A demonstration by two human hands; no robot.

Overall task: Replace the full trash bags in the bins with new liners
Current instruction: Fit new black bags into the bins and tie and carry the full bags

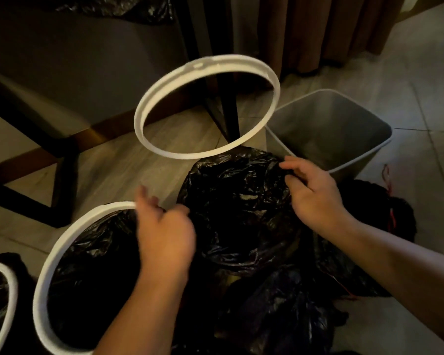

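Tiled floor [420, 111], centre frame: we find left hand [164, 234] and right hand [315, 198], fingers [292, 166] pinching the black liner [236, 201] rim, apparently spreading it; white ring [205, 106] set aside above.

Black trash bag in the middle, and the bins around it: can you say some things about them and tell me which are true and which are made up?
1. The right hand pinches the edge of the crinkly black plastic bag. True.
2. The grey square plastic bin is full of rubbish. False: it looks empty and has no liner.
3. The white round plastic ring lies flat on the floor. False: it is raised and tilted above the bag.
4. The white round plastic bin on the left has a black liner in it. True.
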